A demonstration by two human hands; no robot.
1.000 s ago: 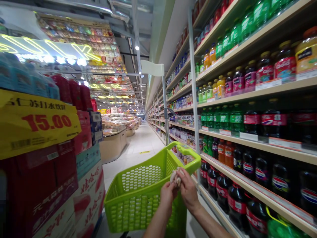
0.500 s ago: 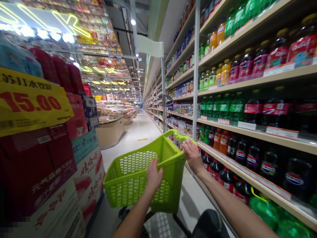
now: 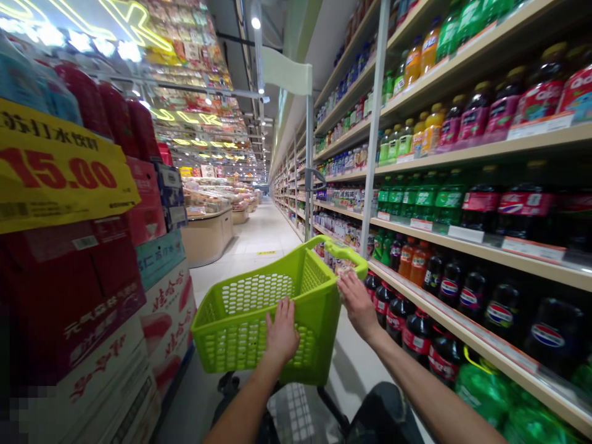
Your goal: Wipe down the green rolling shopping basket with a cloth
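A lime-green shopping cart basket [image 3: 319, 336] stands in front of me, turned sideways, with its raised handle [image 3: 354, 254] at the right. My left hand [image 3: 283, 333] lies with spread fingers on the near side of the basket, fingertips around its rim, holding nothing. Just below the handle, at the basket's upper right corner, my right hand [image 3: 359, 305] has its fingers close together. A small pale, crumpled thing [image 3: 343, 271] shows at those fingertips; what it is I cannot make out. No goods are visible inside the basket.
Shelves of drink bottles [image 3: 485, 246] line the right side. Stacked drink cartons [image 3: 166, 314] with a yellow price sign [image 3: 60, 176] stand close at the left. A tiled aisle [image 3: 259, 237] runs ahead beside a rounded display counter [image 3: 208, 237]. My knee [image 3: 383, 413] shows at the bottom.
My right hand has slipped slightly down from the handle's end, uncovering more of it. The fingers of my left hand have spread a little on the basket. The view has shifted slightly.
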